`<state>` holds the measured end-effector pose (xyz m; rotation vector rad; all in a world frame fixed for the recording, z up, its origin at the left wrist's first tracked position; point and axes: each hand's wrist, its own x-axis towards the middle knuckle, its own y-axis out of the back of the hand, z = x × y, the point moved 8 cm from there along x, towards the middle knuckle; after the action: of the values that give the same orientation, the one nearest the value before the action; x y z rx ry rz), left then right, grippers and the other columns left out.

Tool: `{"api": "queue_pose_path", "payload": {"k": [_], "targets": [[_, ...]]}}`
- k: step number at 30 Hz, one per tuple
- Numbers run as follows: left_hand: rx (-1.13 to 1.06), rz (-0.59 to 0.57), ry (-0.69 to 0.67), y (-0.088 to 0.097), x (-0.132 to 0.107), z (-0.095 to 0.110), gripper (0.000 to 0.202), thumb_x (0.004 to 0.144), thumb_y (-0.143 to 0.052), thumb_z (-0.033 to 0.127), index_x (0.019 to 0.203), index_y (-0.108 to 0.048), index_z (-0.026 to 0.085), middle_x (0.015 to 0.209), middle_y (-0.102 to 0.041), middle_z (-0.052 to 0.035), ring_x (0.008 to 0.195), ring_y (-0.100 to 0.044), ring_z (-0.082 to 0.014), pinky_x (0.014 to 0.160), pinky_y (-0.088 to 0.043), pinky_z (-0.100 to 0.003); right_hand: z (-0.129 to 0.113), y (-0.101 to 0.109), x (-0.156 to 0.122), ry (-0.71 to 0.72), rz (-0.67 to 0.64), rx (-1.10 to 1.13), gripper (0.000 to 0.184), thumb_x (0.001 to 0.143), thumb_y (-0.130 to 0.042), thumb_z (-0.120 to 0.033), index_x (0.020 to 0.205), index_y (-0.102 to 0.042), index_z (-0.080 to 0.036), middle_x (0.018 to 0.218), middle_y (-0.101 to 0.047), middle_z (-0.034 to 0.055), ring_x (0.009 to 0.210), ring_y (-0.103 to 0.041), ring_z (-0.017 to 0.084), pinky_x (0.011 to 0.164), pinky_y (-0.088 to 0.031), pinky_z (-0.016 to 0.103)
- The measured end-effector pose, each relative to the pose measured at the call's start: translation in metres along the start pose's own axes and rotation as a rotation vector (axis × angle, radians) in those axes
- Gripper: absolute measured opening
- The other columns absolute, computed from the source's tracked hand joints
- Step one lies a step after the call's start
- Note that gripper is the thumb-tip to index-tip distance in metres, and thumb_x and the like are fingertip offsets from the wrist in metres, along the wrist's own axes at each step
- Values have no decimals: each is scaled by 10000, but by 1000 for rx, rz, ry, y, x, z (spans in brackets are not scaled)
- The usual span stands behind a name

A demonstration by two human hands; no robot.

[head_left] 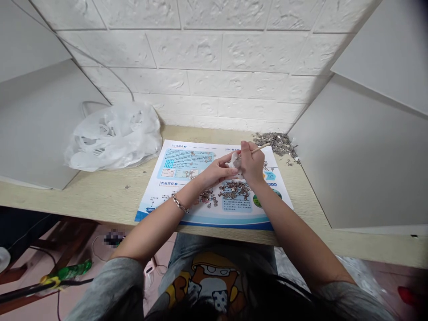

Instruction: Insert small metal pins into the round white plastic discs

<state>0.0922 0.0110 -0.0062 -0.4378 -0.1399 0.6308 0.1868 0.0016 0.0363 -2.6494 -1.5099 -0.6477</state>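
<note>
My left hand [217, 170] pinches a small white object [235, 160] above a printed poster sheet [174, 178] on the desk. My right hand [251, 162] is closed round a thin wooden stick [261, 148], its near end meeting the white object. Below both hands lies a scatter of small metal parts [230, 191] on the sheet. A chain bracelet [179, 204] sits on my left wrist.
A bigger heap of metal parts [277, 143] lies at the back right of the wooden desk [100, 196]. A crumpled white plastic bag [113, 136] rests at the back left. White side panels and a brick-patterned wall enclose the desk. Cables and a green-handled tool [65, 274] are on the floor.
</note>
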Motion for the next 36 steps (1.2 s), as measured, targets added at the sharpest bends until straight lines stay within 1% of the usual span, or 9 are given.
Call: {"api": "queue_pose_path", "payload": {"k": [8, 11, 14, 16, 19, 22, 28, 33, 36], "targets": [[25, -15, -3, -5, 1, 5, 722, 621, -685, 211, 1286, -404, 183, 917, -597, -55, 835, -560, -163, 800, -454, -303, 11, -3, 3, -49, -10, 75, 440, 783, -426, -566, 565, -371, -188, 456, -354, -31, 426, -361, 75, 415, -297, 229], [41, -20, -2, -3, 3, 4, 712, 612, -691, 205, 1269, -418, 194, 925, -592, -58, 840, -559, -171, 793, -455, -307, 6, 5, 4, -47, 22, 134, 516, 814, -308, -602, 520, -367, -182, 461, -365, -15, 433, -382, 79, 447, -326, 239], [77, -7, 19, 1, 3, 4, 715, 614, -689, 194, 1273, -411, 193, 928, -591, -65, 831, -564, -171, 767, -460, -294, -6, 18, 6, 23, 70, 53, 585, 844, -190, -597, 495, -395, -174, 474, -382, 3, 459, -395, 85, 492, -339, 252], [83, 1, 37, 5, 3, 4, 704, 636, -682, 214, 1281, -400, 195, 948, -583, -72, 848, -565, -174, 764, -460, -284, -11, 26, 9, 40, 84, -48, 551, 835, -256, -595, 552, -459, -169, 514, -417, 7, 483, -405, 89, 507, -339, 254], [98, 24, 45, 9, 2, 5, 658, 682, -655, 275, 1282, -391, 215, 997, -565, -79, 871, -562, -176, 751, -462, -268, -4, 23, 15, -47, -75, -158, 471, 787, -367, -618, 680, -489, -176, 530, -422, -6, 482, -405, 98, 489, -326, 252], [147, 42, 27, 10, 3, 4, 551, 746, -582, 336, 1257, -411, 219, 1038, -543, -82, 883, -553, -177, 756, -464, -276, 6, 14, 14, -149, -278, -252, 447, 787, -346, -631, 808, -456, -198, 536, -425, -13, 484, -414, 117, 476, -314, 252], [124, 46, 16, 12, 5, 6, 533, 785, -499, 370, 1258, -315, 209, 1063, -517, -92, 829, -596, -183, 728, -473, -285, 2, 0, 4, -67, -541, -507, 282, 880, -271, -418, 754, -394, -197, 629, -476, 13, 581, -430, 134, 527, -297, 253], [171, 4, 69, 12, 5, 2, 515, 802, -452, 316, 1272, -278, 199, 925, -561, -78, 754, -603, -169, 743, -477, -329, 5, -5, -2, -4, -598, -684, 139, 863, -291, -301, 817, -374, -199, 655, -486, 34, 565, -401, 137, 506, -249, 256], [178, 6, 73, 11, 4, 1, 514, 795, -429, 295, 1278, -278, 204, 898, -555, -69, 720, -593, -156, 732, -482, -337, 8, -6, -3, -27, -618, -719, 162, 860, -286, -302, 815, -395, -191, 674, -505, 50, 562, -403, 137, 501, -242, 259]]}}
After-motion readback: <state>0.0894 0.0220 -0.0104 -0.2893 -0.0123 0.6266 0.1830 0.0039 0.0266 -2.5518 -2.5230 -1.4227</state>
